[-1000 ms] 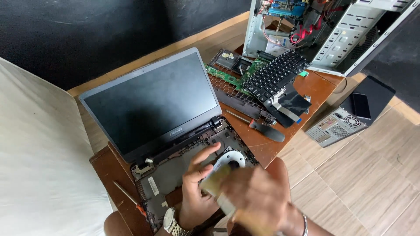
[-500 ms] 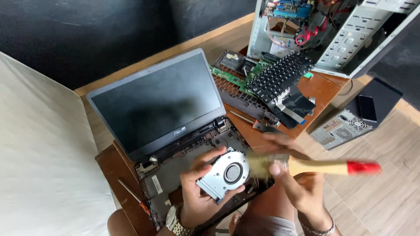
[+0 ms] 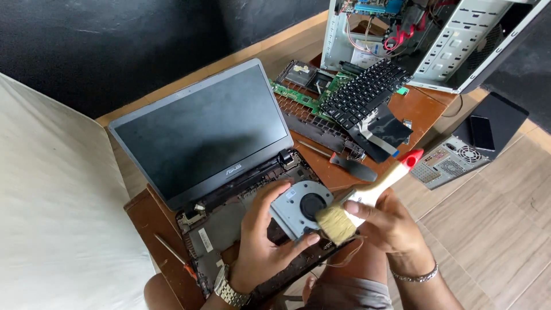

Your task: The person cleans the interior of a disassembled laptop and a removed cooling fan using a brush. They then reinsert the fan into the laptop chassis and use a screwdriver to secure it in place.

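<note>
My left hand (image 3: 261,238) grips a grey laptop cooling fan (image 3: 298,208), holding it tilted just above the opened base of a laptop (image 3: 229,224). My right hand (image 3: 387,221) holds a paintbrush (image 3: 367,198) with a pale wooden handle and a red tip. Its bristles (image 3: 337,224) touch the lower right edge of the fan. The laptop's dark screen (image 3: 201,132) stands open behind the fan. A metal watch is on my left wrist and a thin bracelet on my right.
A loose black keyboard (image 3: 364,92) lies over green circuit boards (image 3: 298,95) on the brown table (image 3: 425,109). A black-handled screwdriver (image 3: 344,165) lies next to them, a red-handled one (image 3: 175,261) at the left. An open computer case (image 3: 425,34) stands behind. A power supply (image 3: 450,161) sits on the floor.
The brush swung from pointing right to pointing up and right, and its bristles came onto the fan's edge. My left hand turned the fan slightly and kept hold of it.
</note>
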